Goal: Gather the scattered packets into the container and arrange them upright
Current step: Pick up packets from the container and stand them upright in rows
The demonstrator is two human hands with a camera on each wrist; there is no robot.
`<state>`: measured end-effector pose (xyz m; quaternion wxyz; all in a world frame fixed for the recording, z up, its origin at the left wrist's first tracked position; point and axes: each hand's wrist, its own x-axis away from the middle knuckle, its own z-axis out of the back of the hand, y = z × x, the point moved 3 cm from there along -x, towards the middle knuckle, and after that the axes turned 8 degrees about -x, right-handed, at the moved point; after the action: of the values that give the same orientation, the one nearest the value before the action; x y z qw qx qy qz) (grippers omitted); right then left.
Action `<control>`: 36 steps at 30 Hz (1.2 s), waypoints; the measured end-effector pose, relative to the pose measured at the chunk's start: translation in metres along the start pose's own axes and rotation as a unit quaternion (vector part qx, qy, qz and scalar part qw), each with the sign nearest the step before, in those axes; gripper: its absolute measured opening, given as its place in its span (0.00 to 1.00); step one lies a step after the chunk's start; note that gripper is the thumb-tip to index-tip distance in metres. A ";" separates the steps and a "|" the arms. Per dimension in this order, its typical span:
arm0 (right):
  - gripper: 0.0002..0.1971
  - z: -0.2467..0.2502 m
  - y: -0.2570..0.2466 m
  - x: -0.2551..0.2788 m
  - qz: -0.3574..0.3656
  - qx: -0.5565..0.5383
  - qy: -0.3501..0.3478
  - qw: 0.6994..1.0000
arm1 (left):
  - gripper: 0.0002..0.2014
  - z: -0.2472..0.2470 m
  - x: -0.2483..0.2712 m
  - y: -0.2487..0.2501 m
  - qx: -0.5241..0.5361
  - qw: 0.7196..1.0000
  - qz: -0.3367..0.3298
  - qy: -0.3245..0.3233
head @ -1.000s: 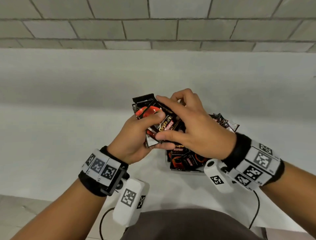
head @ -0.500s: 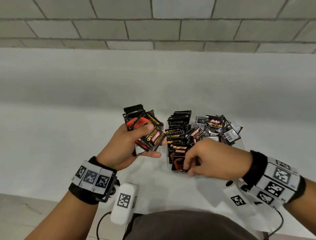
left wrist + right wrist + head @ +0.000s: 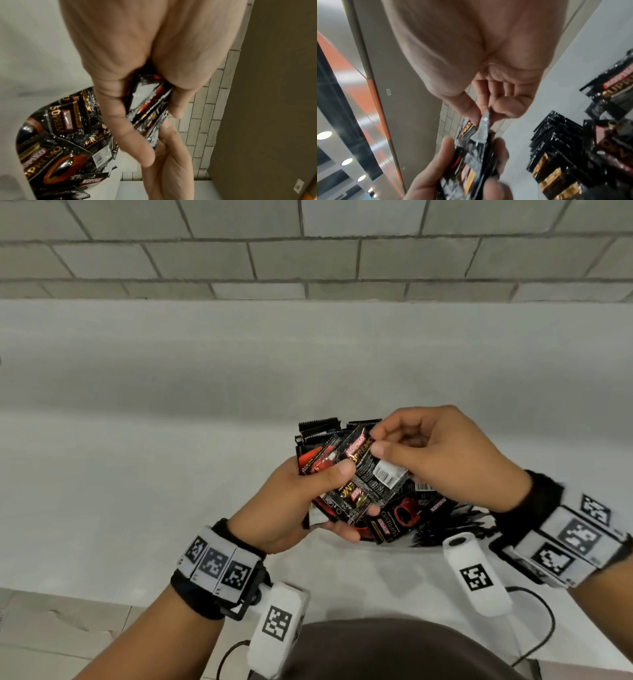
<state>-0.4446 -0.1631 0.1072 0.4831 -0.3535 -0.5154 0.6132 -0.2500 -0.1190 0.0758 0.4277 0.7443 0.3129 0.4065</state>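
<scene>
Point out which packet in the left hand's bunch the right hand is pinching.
The front packet, black, lying diagonally with its white barcode patch facing up. The right hand pinches its top edge, while the left hand grips the bunch fanned behind it.

Glossy foil packets [image 3: 368, 474]; matt white table [image 3: 137, 491].
</scene>
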 end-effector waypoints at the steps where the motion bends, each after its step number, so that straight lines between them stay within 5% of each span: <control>1: 0.03 -0.003 0.000 0.000 -0.003 -0.012 0.012 1.000 | 0.18 -0.002 -0.001 0.001 0.007 1.000 -0.005 0.011; 6: 0.09 -0.010 0.003 0.001 -0.009 -0.040 0.024 0.999 | 0.11 0.006 -0.006 0.008 -0.004 0.991 -0.037 0.126; 8: 0.09 -0.005 0.009 0.001 -0.008 0.074 0.000 0.997 | 0.09 0.018 -0.004 0.013 -0.010 0.983 -0.055 0.176; 12: 0.10 -0.004 0.037 0.010 -0.025 0.389 -0.163 0.907 | 0.10 0.040 0.004 0.018 -0.016 0.977 -0.055 0.206; 17: 0.17 -0.011 0.052 0.017 -0.009 0.467 -0.196 0.862 | 0.11 0.047 0.009 0.014 -0.027 0.980 -0.043 0.194; 20: 0.13 -0.005 0.038 0.013 0.010 0.431 -0.202 0.880 | 0.11 0.048 0.009 0.012 -0.025 0.979 -0.045 0.197; 26: 0.10 0.011 -0.002 0.011 0.008 0.331 -0.086 0.940 | 0.13 0.053 0.012 0.012 -0.025 0.978 -0.045 0.203; 29: 0.06 0.000 0.005 0.008 -0.032 0.332 -0.122 0.935 | 0.13 0.053 0.013 0.012 -0.022 0.978 -0.044 0.202; 36: 0.13 -0.027 0.034 0.000 -0.107 0.328 -0.213 0.914 | 0.14 0.053 0.012 0.008 -0.013 0.980 -0.034 0.193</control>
<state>-0.4274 -0.1549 0.0686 0.5128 0.0209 -0.4112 0.7533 -0.1973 -0.1328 0.0708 0.3826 0.6348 0.4093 0.5321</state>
